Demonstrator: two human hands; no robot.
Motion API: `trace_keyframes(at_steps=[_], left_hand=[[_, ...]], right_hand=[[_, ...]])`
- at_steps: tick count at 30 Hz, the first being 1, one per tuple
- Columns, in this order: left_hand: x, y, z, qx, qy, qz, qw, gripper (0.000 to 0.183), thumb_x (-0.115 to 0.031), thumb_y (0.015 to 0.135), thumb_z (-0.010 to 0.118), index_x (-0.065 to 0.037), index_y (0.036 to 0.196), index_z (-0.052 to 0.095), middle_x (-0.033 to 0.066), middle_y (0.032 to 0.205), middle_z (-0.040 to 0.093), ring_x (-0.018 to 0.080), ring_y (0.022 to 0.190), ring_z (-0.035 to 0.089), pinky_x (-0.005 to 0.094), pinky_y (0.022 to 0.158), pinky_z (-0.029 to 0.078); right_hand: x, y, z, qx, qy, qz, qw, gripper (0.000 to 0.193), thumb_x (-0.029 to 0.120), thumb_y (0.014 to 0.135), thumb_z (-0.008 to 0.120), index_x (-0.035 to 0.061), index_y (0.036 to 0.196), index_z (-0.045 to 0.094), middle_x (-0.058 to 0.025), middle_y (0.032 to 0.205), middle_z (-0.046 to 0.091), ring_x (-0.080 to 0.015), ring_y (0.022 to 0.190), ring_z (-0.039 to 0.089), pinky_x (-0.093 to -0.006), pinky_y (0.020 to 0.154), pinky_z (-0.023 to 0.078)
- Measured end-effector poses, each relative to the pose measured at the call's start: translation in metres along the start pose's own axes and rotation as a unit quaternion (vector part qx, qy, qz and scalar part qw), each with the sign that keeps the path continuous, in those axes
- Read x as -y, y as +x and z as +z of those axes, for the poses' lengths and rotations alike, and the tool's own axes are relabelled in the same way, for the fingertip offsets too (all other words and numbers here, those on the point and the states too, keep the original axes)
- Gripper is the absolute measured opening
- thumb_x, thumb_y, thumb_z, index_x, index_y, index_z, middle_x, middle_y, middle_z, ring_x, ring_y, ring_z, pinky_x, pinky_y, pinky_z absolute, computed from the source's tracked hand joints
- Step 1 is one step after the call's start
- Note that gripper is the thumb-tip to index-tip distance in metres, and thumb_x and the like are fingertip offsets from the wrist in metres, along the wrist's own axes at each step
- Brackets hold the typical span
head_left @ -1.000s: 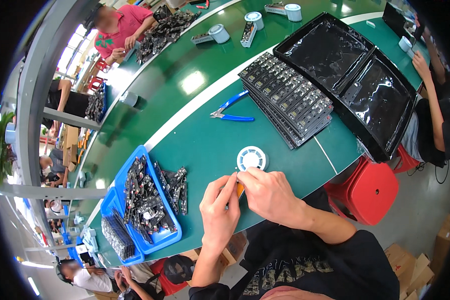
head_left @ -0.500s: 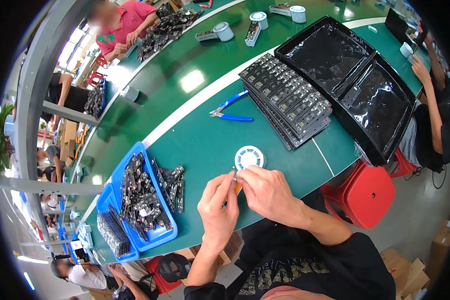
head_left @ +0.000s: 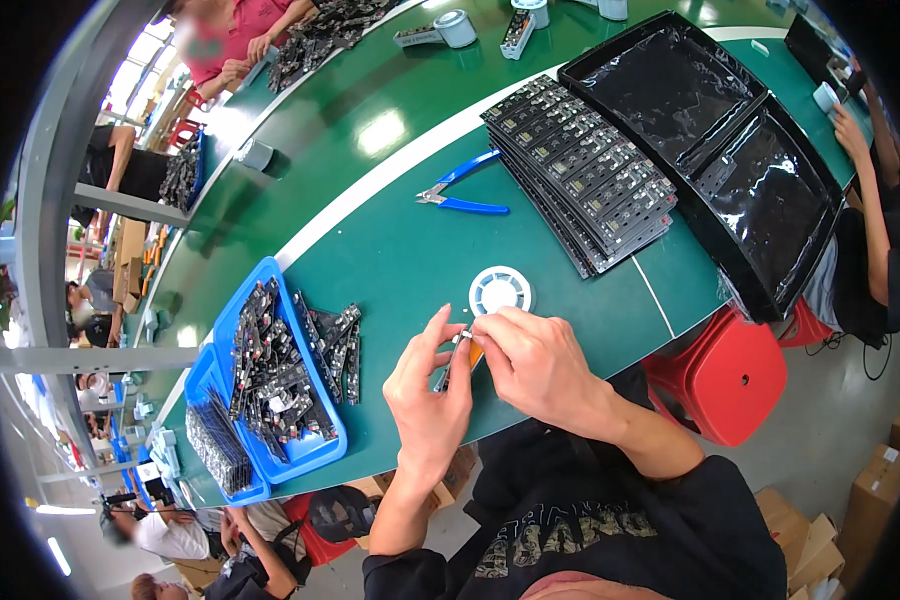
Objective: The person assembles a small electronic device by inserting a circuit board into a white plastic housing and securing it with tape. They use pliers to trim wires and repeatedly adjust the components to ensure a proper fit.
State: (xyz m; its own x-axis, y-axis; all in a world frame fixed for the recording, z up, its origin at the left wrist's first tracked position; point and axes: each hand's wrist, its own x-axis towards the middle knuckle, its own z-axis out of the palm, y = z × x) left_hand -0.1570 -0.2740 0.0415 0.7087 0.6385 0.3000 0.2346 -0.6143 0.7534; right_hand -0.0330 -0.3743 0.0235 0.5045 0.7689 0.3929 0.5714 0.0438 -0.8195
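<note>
Close together near the table's front edge, my left hand (head_left: 427,395) and my right hand (head_left: 540,365) work at one spot. My left thumb and fingers grip a narrow dark strip (head_left: 444,376), mostly hidden by the hand; its kind is unclear. A tiny white piece (head_left: 464,336) shows at the fingertips, where my right thumb and index finger pinch together. Something orange (head_left: 476,354) is partly visible between the hands. Just beyond them stands a round white container (head_left: 501,291) with a ring of bluish segments.
Blue-handled cutters (head_left: 462,194) lie farther off, left of stacked circuit board panels (head_left: 585,170). A black lined tray (head_left: 695,170) is at the right. Blue bins (head_left: 335,448) of small boards stand left, with loose boards (head_left: 342,350) alongside. A red stool (head_left: 735,385) is beside the table; other people sit around.
My left index finger has lifted and spread from the thumb, showing more of the dark strip. My right hand keeps its pinch. The whole view has shifted slightly, with the table higher in it.
</note>
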Motion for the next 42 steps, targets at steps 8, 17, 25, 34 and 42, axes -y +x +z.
trace_keyframes(at_steps=[8, 17, 25, 34, 42], left_hand=[[-0.001, 0.003, -0.009, 0.020, 0.082, 0.088, 0.993, 0.039, 0.006, 0.087, 0.077, 0.001, 0.124, 0.065, 0.0163, 0.107, 0.077, 0.0224, 0.091, 0.078, 0.0309, 0.076, 0.063], [-0.002, 0.001, -0.013, 0.025, 0.129, 0.135, 0.982, 0.031, 0.006, 0.085, 0.079, 0.001, 0.110, 0.062, 0.0151, 0.101, 0.079, 0.0261, 0.089, 0.079, 0.0328, 0.075, 0.062], [0.000, -0.003, -0.008, -0.022, 0.094, 0.091, 0.991, 0.019, 0.006, 0.084, 0.079, -0.001, 0.097, 0.066, 0.0129, 0.096, 0.078, 0.0261, 0.076, 0.076, 0.0356, 0.067, 0.059], [-0.014, -0.008, 0.003, -0.015, 0.132, 0.076, 0.988, 0.030, 0.007, 0.087, 0.077, -0.002, 0.082, 0.049, 0.0199, 0.099, 0.078, 0.0289, 0.077, 0.076, 0.0364, 0.060, 0.055], [-0.013, -0.009, 0.004, -0.040, 0.122, 0.042, 0.991, 0.039, 0.006, 0.088, 0.077, -0.005, 0.080, 0.040, 0.0225, 0.094, 0.078, 0.0308, 0.072, 0.075, 0.0361, 0.059, 0.054]], right_hand=[[-0.001, 0.000, -0.001, 0.009, 0.002, -0.001, 1.000, 0.004, 0.001, 0.091, 0.064, -0.0010, 0.094, 0.065, -0.0154, 0.083, 0.065, -0.0401, 0.069, 0.066, -0.0478, 0.058, 0.052], [0.004, 0.001, -0.003, 0.047, -0.035, 0.013, 0.998, 0.003, 0.001, 0.086, 0.063, 0.0002, 0.088, 0.062, -0.0172, 0.079, 0.066, -0.0401, 0.070, 0.068, -0.0487, 0.059, 0.053], [0.005, -0.002, 0.002, 0.038, -0.044, 0.015, 0.998, 0.005, 0.004, 0.085, 0.062, 0.0019, 0.090, 0.063, -0.0174, 0.085, 0.067, -0.0393, 0.074, 0.070, -0.0493, 0.063, 0.055], [0.007, -0.011, 0.007, 0.009, -0.071, 0.017, 0.997, 0.012, 0.000, 0.080, 0.063, -0.0005, 0.091, 0.063, -0.0137, 0.082, 0.063, -0.0356, 0.063, 0.066, -0.0453, 0.052, 0.052], [0.002, -0.013, 0.015, -0.007, -0.076, 0.005, 0.997, 0.015, 0.000, 0.081, 0.065, 0.0001, 0.096, 0.064, -0.0118, 0.084, 0.063, -0.0327, 0.062, 0.066, -0.0426, 0.051, 0.052]])
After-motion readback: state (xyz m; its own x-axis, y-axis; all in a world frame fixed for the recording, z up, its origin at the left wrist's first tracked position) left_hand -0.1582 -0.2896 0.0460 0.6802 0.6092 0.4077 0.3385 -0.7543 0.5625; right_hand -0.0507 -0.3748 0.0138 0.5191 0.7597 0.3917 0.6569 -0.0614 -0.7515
